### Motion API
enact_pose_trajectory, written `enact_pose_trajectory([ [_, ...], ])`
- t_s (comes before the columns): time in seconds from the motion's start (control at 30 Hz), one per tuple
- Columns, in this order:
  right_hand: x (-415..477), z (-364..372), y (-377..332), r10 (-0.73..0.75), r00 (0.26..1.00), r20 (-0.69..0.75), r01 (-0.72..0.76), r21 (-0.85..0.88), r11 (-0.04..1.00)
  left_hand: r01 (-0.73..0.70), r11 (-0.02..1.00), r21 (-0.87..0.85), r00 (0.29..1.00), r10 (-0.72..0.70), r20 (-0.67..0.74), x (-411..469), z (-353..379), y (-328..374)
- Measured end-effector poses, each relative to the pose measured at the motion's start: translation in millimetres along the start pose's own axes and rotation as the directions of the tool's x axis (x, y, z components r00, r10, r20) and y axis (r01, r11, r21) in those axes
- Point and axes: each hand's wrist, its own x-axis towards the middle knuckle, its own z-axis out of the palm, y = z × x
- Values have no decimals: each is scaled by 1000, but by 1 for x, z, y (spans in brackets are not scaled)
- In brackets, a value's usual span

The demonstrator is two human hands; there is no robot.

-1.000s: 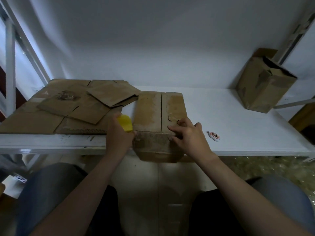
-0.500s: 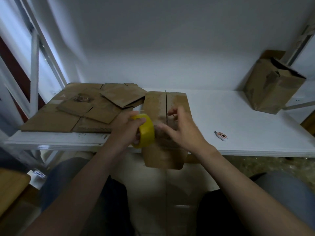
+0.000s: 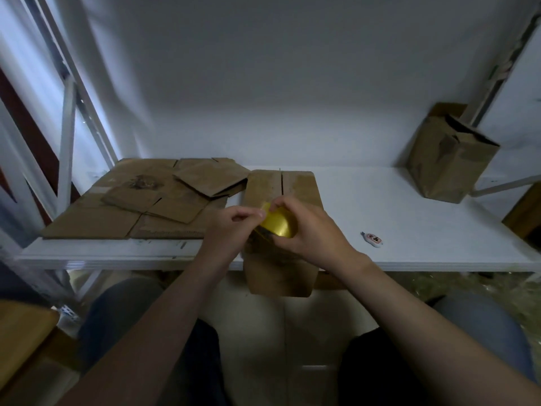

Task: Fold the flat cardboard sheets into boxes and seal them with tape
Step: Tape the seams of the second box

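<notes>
Holding a glossy yellow tape roll (image 3: 278, 225), right hand (image 3: 311, 231) grips while left hand (image 3: 229, 230) fingers (image 3: 248, 213) pinch its edge.

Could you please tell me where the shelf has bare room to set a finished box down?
Free: the shelf between the middle box and the open box at right, apart from a small white item near the front edge. Crowded: the left end, covered by flat sheets right up to the middle box.

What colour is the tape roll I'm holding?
Yellow; the head view shows the tape roll held between the left hand and right hand.
</notes>
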Motion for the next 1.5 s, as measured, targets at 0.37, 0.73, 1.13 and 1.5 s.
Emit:
enact_pose_trajectory([
  [0.37,-2,-17,22,-196,980,30,197,-53,979,-12,997,71,1000,12,-11,18,-5,3],
  [0.73,0,-25,36,-179,983,38,179,-9,984,-26,999,30,999,27,-47,33,-12,-4],
  [1.13,-13,-35,65,-172,984,-53,177,101,979,18,1000,-4,989,-18,-150,50,-32,-8],
  [1.5,-16,-35,84,-116,993,3,114,143,983,82,994,-66,971,-94,-219,58,-45,-22],
])
